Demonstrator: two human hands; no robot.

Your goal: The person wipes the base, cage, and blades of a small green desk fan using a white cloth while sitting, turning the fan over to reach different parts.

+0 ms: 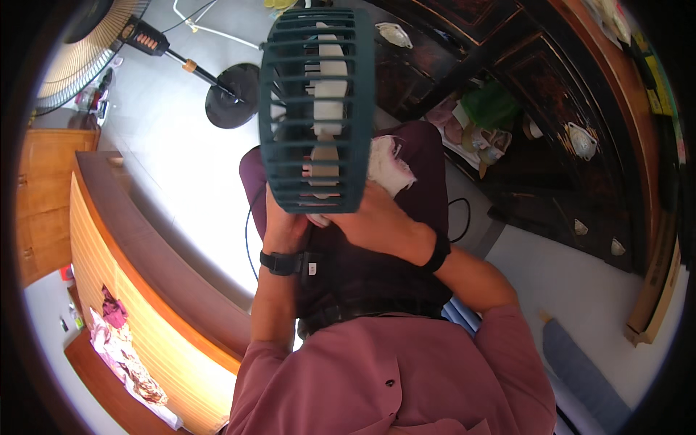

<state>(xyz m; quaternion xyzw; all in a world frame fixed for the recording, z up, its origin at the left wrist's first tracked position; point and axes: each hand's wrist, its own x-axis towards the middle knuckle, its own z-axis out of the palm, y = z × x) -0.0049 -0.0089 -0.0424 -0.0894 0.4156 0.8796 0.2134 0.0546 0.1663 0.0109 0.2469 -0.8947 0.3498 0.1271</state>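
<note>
A dark green plastic slatted fan cage (361, 109) stands upright before me, over my lap. Pale parts, perhaps blades (330, 106), show between its slats. My left hand (287, 223) is at the cage's lower left edge, its fingers hidden behind the cage. At the lower right edge, my right hand (375, 220) is curled, partly covered by the cage. A frayed white cloth (387, 166) sticks out beyond my right hand, over my thigh. A second bit of pale material shows between the hands, too small to identify.
A pedestal fan (147, 38) with a round black base (231, 98) stands at upper left. A wooden bed frame (163, 239) runs along my left. Dark cabinets (544, 81) with metal pulls are at right, near an open compartment of bags (484, 119). A black cord (466, 217) loops by my right leg.
</note>
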